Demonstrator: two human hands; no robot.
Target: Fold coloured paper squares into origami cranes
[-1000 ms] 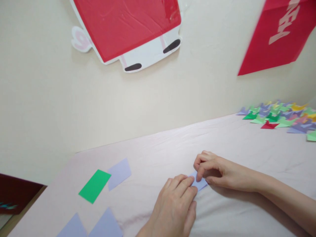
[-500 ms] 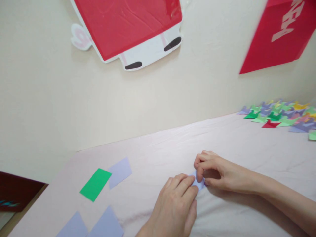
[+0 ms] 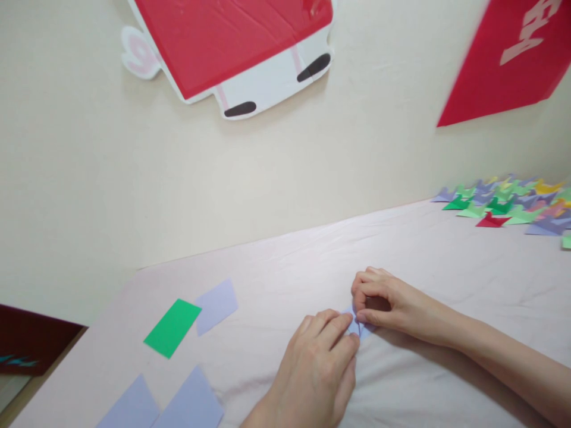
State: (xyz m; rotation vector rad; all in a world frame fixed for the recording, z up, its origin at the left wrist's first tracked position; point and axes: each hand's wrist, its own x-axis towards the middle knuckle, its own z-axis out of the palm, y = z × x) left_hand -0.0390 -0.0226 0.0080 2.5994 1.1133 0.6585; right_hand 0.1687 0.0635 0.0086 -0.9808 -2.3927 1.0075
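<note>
A fold in the small lilac paper (image 3: 354,327) looks to be the step in hand; the next move seems to call for a steady press from one side while the other fingertips set the crease. The paper lies on the pale cloth (image 3: 285,261), between the hands and partly hidden by them. From it, the left hand (image 3: 316,362) is at eight o'clock, fingers extended and pressing down rather than gripping. The right hand (image 3: 383,300) is at two o'clock, thumb and forefinger curled into a loop, tips touching the paper; whether they pinch a flap, I cannot tell. A green sheet (image 3: 173,329) lies well apart at nine o'clock
</note>
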